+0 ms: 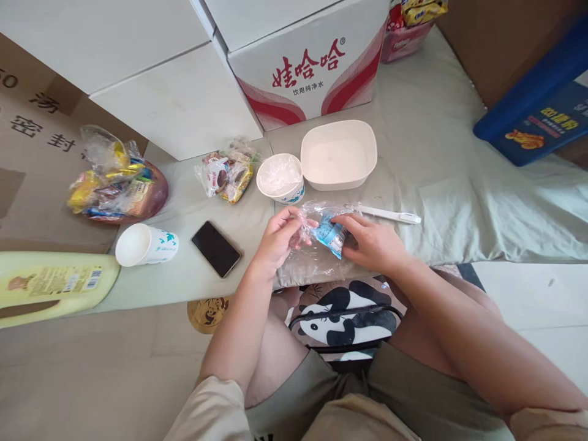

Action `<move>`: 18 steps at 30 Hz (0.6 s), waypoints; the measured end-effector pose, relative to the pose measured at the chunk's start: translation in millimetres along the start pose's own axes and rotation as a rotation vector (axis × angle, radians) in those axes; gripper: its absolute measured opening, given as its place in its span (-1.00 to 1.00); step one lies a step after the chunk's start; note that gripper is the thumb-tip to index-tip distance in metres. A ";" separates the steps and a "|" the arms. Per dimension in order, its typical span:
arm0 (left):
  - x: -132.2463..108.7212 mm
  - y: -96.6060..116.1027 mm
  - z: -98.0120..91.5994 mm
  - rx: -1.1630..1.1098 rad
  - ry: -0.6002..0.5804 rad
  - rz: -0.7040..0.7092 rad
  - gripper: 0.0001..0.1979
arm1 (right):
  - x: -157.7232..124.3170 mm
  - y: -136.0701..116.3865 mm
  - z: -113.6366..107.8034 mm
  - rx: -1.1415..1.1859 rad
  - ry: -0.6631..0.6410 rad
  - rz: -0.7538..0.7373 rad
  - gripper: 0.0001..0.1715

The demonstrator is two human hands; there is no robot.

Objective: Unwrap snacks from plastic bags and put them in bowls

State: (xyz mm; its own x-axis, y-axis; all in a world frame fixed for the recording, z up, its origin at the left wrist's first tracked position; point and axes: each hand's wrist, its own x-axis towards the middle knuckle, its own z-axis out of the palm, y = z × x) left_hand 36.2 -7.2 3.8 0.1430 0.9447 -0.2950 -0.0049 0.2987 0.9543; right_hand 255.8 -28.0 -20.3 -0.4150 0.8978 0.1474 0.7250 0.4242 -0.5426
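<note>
My left hand [285,236] pinches the edge of a clear plastic wrap [303,260] close to the front edge of the bench. A small blue snack packet [331,234] lies on the wrap, and the fingers of my right hand [374,242] are closed around its right side. Just beyond my hands stands a paper cup [294,195] with crumpled clear plastic in it. To that cup's right is a white rectangular bowl [340,181]. A white plastic stick-like tool [388,214] lies behind my right hand.
Left of my hands are a phone [216,248], a tipped paper cup [149,245], a wrapped snack bundle [232,171] and a snack basket [156,193]. A yellow jug [50,285] lies far left. A printed carton [312,67] stands behind; a blue container [537,116] is at right.
</note>
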 end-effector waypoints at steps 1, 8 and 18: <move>0.8 2.2 0.2 -0.054 0.049 -0.002 -0.66 | 1.0 -1.7 -0.2 0.040 0.010 0.011 -0.39; 13.5 -4.2 -8.6 0.073 0.401 0.084 -0.80 | 15.6 -1.4 -3.7 0.242 0.436 0.065 -0.49; 5.5 -6.1 -11.8 0.104 0.209 0.106 -0.84 | 47.6 -2.3 4.8 0.118 0.489 0.040 -0.60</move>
State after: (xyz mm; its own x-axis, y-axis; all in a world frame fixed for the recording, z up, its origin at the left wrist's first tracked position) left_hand 25.3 -2.2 -4.1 -0.0604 0.9806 -0.1864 0.0948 0.1915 0.9769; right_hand 231.8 13.2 -16.0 -0.0614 0.8752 0.4799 0.6564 0.3976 -0.6411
